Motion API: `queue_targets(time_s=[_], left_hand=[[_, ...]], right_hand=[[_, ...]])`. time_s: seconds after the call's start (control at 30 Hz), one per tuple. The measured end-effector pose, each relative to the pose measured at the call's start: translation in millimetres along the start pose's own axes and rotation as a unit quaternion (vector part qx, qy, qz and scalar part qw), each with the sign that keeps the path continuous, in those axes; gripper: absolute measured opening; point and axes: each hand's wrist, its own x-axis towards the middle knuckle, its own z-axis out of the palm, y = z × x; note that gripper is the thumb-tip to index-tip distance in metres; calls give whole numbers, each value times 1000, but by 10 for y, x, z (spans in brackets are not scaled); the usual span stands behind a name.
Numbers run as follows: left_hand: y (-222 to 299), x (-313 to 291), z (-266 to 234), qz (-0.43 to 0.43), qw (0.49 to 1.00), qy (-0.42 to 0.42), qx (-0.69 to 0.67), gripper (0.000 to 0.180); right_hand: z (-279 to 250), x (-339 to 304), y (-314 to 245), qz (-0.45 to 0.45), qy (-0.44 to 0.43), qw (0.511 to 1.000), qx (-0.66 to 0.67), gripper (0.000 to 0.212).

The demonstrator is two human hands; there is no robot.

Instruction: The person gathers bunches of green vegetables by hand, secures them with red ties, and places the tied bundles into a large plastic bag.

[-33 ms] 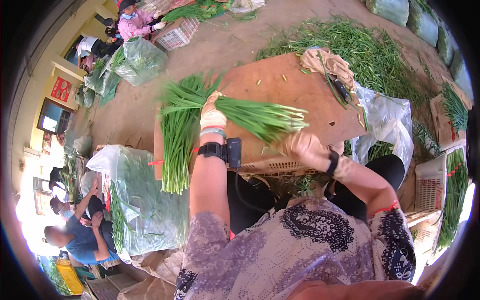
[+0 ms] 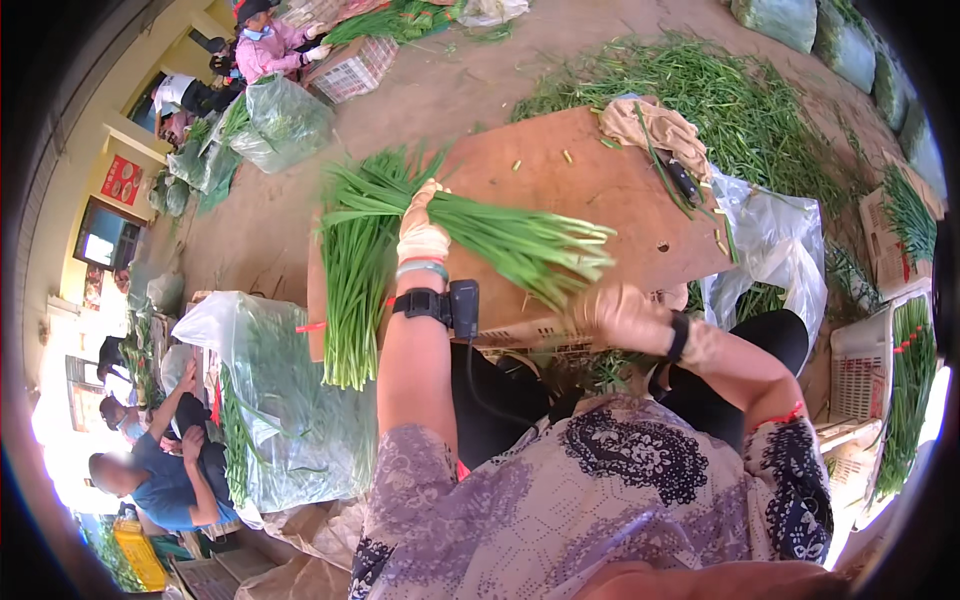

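My left hand [image 2: 424, 222], in a pale glove, is closed round a bunch of garlic chives [image 2: 510, 232] over a brown board [image 2: 560, 190]. The bunch's pale cut ends point right. Close below those ends is my gloved right hand [image 2: 622, 312], its fingers smeared by motion; whether it touches or holds any stems I cannot tell. A second bundle of chives [image 2: 352, 310] lies along the board's left side, hanging past the front edge, with a red tie [image 2: 312, 327] by it. A dark-handled knife [image 2: 682, 180] rests beside a beige cloth [image 2: 655, 130] at the far right corner.
Loose green leaves [image 2: 700, 100] are heaped on the floor beyond the board. Clear plastic bags [image 2: 770, 235] [image 2: 310, 400] flank it. Crates of chives [image 2: 862, 365] stand at the right. Other people sit at the left [image 2: 170, 480] and far left [image 2: 265, 50].
My right hand has shifted slightly right and downward, away from the pale ends. My left hand keeps its hold on the bunch.
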Motion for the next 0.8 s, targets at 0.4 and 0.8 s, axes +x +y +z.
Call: queue_targets(time_s=[0.4, 0.8], left_hand=[[252, -541, 181, 13, 954, -297, -43, 38], [215, -532, 109, 6, 943, -325, -64, 34]], right_hand=[[-510, -82, 842, 221, -113, 953, 176, 42], [-990, -207, 443, -18, -165, 832, 530, 28]])
